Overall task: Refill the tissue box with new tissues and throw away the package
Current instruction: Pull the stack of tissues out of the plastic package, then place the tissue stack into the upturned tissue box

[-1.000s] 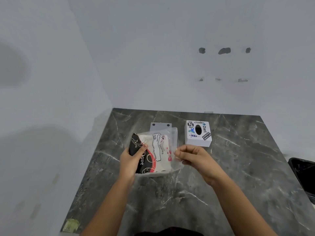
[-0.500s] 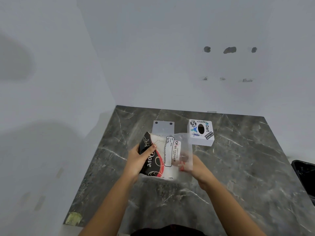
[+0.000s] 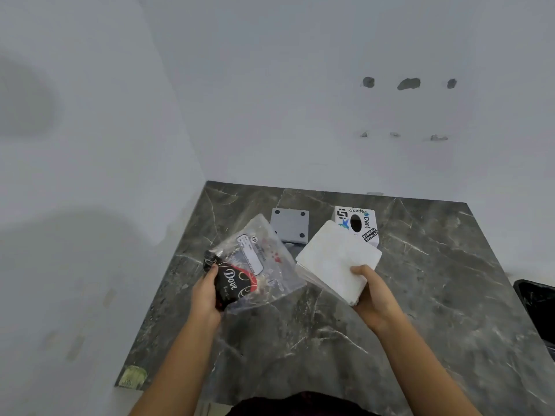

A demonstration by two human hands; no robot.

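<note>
My left hand grips the black, red-trimmed end of a clear plastic tissue package, which hangs flat and looks emptied above the table. A square stack of white tissues is held at its near corner by my right hand, tilted up just in front of the tissue box. The white tissue box, covered in stickers and with an oval slot facing up, stands on the dark marble table behind the stack. Its grey lid plate with corner holes lies to its left.
A black bin stands off the table's right edge. White walls close in behind and to the left. A yellowish sticker marks the table's near left corner.
My right hand has pulled the tissue stack out of the package and carried it to the right. The package in my left hand now hangs limp and see-through.
</note>
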